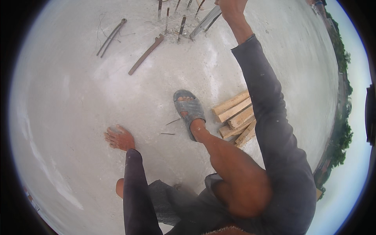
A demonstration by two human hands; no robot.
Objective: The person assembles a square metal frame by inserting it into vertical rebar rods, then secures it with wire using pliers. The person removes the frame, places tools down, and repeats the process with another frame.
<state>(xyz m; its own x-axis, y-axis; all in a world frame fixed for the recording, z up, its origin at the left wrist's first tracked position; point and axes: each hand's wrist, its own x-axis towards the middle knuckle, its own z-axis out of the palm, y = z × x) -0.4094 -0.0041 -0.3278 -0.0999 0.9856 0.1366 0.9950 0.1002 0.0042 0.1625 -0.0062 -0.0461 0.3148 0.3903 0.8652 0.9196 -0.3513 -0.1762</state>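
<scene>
Two hands seen: right hand point(232, 7) closed around metal bar point(205, 22); left hand point(118, 137) spread flat on concrete floor point(78, 98), nothing held.

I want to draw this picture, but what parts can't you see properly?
Head view:
- Right hand: fingers cut off by the top edge, so its grip on the grey bar can't be judged.
- Left hand: blurred, fingers hard to tell.
- Rods: tops cut off by the top edge.
- Wood pile: right end hidden behind the sleeve.

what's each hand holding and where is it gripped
The right hand grips the upper end of a grey metal bar. The left hand holds nothing, spread over the concrete.
</scene>
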